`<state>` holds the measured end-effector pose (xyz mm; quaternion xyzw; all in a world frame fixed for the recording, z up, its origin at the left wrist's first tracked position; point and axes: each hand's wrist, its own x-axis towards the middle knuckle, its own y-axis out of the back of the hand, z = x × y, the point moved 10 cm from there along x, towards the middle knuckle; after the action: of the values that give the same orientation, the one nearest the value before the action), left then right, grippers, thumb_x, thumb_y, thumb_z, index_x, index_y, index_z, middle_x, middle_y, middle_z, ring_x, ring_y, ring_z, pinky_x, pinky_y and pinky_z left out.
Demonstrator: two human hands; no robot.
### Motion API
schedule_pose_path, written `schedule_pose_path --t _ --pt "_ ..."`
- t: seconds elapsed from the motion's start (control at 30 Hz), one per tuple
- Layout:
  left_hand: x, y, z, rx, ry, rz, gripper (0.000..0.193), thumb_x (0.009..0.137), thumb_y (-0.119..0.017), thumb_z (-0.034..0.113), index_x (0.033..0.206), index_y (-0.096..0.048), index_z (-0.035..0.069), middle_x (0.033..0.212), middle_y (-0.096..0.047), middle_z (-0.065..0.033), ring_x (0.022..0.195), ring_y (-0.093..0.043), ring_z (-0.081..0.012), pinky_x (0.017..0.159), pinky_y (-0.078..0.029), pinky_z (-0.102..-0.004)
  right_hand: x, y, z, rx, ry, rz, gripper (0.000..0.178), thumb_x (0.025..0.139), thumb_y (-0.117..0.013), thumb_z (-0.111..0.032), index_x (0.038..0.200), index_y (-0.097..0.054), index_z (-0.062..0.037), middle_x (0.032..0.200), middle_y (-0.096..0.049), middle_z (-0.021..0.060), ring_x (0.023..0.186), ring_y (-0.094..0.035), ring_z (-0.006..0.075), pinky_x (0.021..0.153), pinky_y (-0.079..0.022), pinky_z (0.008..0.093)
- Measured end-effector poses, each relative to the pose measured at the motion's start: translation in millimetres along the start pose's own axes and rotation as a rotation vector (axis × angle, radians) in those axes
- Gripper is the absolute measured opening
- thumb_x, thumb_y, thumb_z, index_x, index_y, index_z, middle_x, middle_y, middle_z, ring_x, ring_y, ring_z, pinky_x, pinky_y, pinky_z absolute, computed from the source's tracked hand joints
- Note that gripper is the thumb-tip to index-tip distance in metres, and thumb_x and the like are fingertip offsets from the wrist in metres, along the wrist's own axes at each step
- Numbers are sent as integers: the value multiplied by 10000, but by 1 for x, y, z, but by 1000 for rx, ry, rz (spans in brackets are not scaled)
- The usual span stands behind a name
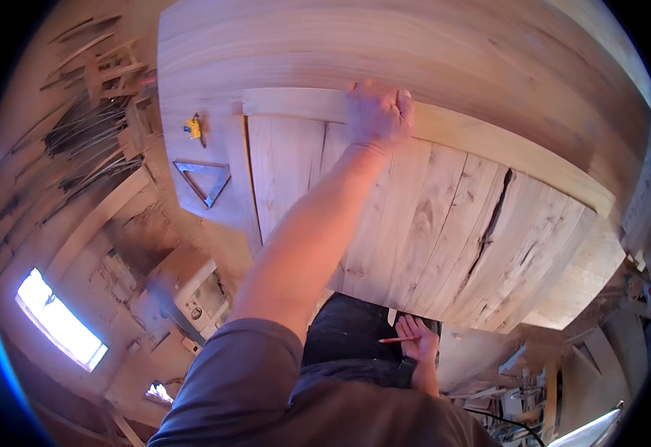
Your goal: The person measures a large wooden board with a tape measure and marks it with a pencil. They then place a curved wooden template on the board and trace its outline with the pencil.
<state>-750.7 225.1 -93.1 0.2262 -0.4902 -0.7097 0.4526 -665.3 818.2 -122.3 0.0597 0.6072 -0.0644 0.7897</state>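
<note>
My left hand (381, 115) is stretched far forward, its fingers curled over a long pale wooden strip (474, 134). The hand is slightly blurred. This strip runs along the far edge of a panel of joined boards (407, 216), one of which has a long dark crack. Close to my body, below the panel's near edge, my right hand (420, 344) holds a red pencil (398, 340). Panel and strip lie on a large wooden worktop (303, 45).
A metal triangle square (204, 182) and a yellow tape measure (193, 128) lie on the worktop's left end. Scrap wood (117, 89) is piled on the left, near a dusty machine (195, 294). More offcuts (519, 391) lie at lower right.
</note>
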Motion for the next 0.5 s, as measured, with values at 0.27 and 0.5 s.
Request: schedule_pose_path --t 0.27,0.5 --pt "5 -19 -19 -171 28 -443 242 941 -521 190 945 -713 44 874 -703 -172 905 -637 -382 867 -465 -505 12 -25 47 -17 49 47 360 947 -463 -23 1281 -531 93 1291 -592 234 1257 -560 369 1140 -397 527" --pt "10 -25 -27 -157 61 -1039 381 976 -513 122 1316 -642 7 1201 -680 -263 1061 -663 -378 946 -495 -440 24 -38 78 -12 72 83 386 948 -462 3 1312 -505 123 1370 -564 237 1310 -528 386 1169 -377 521"
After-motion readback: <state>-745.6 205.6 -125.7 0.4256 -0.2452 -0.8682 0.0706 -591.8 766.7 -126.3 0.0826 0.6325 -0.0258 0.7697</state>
